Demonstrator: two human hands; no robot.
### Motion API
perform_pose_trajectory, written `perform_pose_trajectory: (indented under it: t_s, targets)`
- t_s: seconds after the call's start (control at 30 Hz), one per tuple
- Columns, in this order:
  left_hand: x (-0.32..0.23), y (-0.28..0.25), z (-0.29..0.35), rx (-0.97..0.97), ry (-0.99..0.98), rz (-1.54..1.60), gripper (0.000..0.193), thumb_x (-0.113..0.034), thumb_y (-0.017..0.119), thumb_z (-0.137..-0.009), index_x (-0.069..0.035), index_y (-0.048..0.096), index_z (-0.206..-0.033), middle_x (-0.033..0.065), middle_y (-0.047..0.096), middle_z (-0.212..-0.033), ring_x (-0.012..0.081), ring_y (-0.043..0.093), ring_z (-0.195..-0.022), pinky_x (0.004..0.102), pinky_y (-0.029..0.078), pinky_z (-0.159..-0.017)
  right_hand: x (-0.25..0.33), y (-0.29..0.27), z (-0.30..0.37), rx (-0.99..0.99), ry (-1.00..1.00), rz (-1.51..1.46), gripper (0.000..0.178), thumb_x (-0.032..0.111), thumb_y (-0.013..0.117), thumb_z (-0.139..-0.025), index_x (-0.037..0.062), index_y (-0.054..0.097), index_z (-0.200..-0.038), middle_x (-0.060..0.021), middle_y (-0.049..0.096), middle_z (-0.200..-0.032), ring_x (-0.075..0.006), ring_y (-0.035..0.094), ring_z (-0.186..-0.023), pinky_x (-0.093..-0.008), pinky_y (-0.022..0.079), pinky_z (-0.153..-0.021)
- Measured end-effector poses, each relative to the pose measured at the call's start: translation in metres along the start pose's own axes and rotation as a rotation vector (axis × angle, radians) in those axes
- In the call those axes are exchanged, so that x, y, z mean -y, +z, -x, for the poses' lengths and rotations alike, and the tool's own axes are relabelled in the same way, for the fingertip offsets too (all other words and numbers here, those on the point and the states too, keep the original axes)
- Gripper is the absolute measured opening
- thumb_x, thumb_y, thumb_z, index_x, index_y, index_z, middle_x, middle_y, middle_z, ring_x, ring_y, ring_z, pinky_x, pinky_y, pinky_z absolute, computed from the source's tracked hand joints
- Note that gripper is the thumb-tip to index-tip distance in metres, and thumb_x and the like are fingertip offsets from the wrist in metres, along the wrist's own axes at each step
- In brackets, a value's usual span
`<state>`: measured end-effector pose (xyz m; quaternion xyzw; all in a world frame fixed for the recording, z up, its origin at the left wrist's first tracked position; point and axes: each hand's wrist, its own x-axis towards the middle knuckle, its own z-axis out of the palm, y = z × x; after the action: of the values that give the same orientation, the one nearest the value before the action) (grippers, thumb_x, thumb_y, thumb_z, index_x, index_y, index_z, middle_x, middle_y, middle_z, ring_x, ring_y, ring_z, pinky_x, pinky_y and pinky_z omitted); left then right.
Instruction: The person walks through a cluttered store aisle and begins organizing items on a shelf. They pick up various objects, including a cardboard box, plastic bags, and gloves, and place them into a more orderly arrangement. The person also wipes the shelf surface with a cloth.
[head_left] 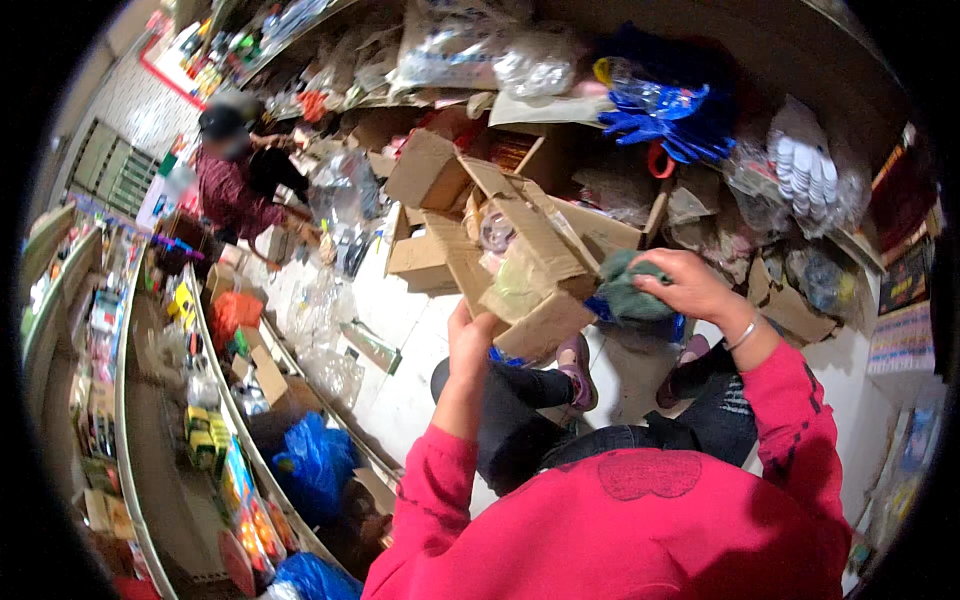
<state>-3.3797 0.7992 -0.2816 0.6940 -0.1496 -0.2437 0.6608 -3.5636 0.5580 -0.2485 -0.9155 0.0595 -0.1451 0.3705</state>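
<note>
- So the left hand [468, 345] has its fingers clamped on the near edge of an open, worn brown cardboard box [546, 326], thumb against the cardboard; the other fingers are mostly hidden.
- That box is tilted, up off the white tiled floor [405, 335], in front of the person's knees and between the two hands.
- Inside it there's a pale yellow-green crumpled piece [516, 284] and some round clear plastic [496, 229]; can't make out more.
- The right hand [692, 284] has its fingers closed around a bunched dark green cloth [636, 292], just beside the box's right end. Can't tell if cloth and cardboard actually touch.
- Shelf behind: shiny blue gloves [672, 122] hang over the edge, with an orange-red ring [659, 160] just below and white knitted gloves [803, 168] off to the right.
- Over on the left, another person in a dark red patterned top [232, 190] crouches near clear plastic bags [345, 190].
</note>
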Motion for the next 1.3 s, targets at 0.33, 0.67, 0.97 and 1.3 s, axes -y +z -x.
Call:
perform_pose_trajectory:
  t_s: [0.33,0.67,0.97,1.3]
  targets:
    - [0.045,0.015,-0.011,-0.12,0.276,-0.67,0.04,-0.01,0.049,-0.07,-0.01,0.051,-0.11,0.0235,0.058,-0.072,0.0404,0.056,-0.066,0.0469,0.044,-0.06,0.093,-0.032,-0.076,-0.599,-0.356,0.038,0.02,0.015,0.057,-0.081,0.0056,0.056,-0.099,-0.0149,0.058,-0.092,-0.0276,0.058,-0.085,-0.032,0.045,-0.073]
    - [0.063,0.037,0.004,0.098,0.295,-0.838,0.036,-0.013,0.05,-0.072,-0.003,0.05,-0.106,0.0265,0.056,-0.071,0.0428,0.055,-0.067,0.0512,0.043,-0.062,0.095,0.084,-0.115,-0.088,-0.605,0.523,0.024,0.01,0.057,-0.064,0.0117,0.054,-0.088,-0.0073,0.051,-0.075,-0.0269,0.055,-0.069,-0.0363,0.047,-0.057]
    - [0.049,0.038,0.032,0.004,0.329,-0.623,0.048,-0.009,0.048,-0.071,-0.01,0.044,-0.119,0.0233,0.057,-0.069,0.0409,0.055,-0.062,0.0493,0.043,-0.058,0.028,-0.026,-0.171,-0.504,-0.271,0.883,0.025,0.003,0.054,-0.064,0.0103,0.055,-0.088,-0.0097,0.055,-0.082,-0.0291,0.056,-0.078,-0.0393,0.047,-0.064]
    - [0.046,0.049,0.032,0.027,0.337,-0.746,0.051,-0.008,0.049,-0.07,-0.012,0.043,-0.121,0.0219,0.058,-0.069,0.0386,0.057,-0.061,0.0475,0.044,-0.057,0.07,-0.053,-0.152,-0.712,-0.293,0.785,0.024,0.02,0.063,-0.073,0.0119,0.057,-0.094,-0.0103,0.054,-0.081,-0.0291,0.055,-0.075,-0.0379,0.045,-0.062]
